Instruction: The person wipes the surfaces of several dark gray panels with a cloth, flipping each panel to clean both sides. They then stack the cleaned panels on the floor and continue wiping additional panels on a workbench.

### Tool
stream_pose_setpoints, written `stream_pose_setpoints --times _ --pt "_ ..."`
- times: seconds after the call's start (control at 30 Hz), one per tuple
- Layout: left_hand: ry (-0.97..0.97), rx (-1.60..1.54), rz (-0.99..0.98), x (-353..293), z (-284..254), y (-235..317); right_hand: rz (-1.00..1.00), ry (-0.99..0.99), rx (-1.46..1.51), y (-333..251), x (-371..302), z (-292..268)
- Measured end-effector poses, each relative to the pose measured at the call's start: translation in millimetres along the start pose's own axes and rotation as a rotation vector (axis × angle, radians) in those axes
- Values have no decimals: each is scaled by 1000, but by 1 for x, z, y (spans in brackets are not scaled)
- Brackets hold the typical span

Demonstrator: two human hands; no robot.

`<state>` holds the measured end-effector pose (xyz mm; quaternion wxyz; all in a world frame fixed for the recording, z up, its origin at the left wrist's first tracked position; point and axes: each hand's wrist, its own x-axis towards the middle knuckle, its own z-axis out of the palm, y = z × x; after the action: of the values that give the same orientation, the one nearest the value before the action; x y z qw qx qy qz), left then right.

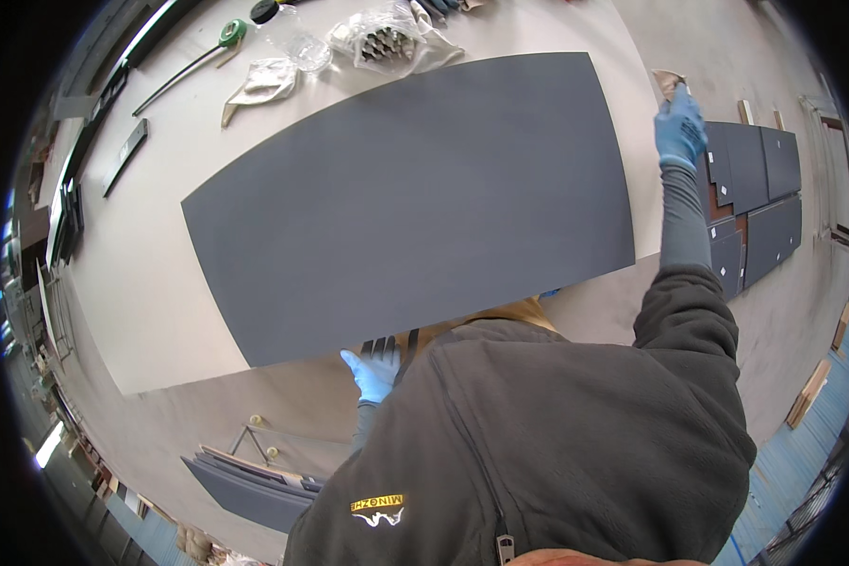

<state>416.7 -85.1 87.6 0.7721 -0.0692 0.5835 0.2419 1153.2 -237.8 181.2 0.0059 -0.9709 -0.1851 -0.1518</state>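
Note:
A large dark grey panel [415,208] lies flat on a pale work table [151,330]. My left hand [374,371], in a blue glove with dark fingers, is by the panel's near edge. Its fingers are stretched out and partly spread, and I cannot tell whether they touch the edge. Stretched out past the panel's right end is my right hand [680,130], in a blue glove. It is closed on a crumpled tan cloth [669,83], held clear of the panel.
Along the table's far side are a white cloth [264,83], a clear bottle [304,49], a bag of metal parts [384,42] and a green tape roll [233,33]. A dark flat bar [126,157] lies left. Stacked panels stand right [769,179] and lower left [250,491].

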Motion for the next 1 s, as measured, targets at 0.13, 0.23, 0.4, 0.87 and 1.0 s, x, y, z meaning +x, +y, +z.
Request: stream_pose_setpoints --times 0.13,0.23,0.4,0.87,1.0 --pt "44 17 50 2 12 -22 71 -487 61 -30 4 68" --pt "95 27 108 -6 27 -29 129 -495 -5 -46 10 63" --pt "101 -48 113 -18 51 -34 -403 -201 -97 -130 -9 24" --pt "-133 -204 91 -22 72 -15 -627 -149 216 -354 -77 32" --pt "-231 -188 105 -21 59 -13 -709 -86 283 -350 -106 25"
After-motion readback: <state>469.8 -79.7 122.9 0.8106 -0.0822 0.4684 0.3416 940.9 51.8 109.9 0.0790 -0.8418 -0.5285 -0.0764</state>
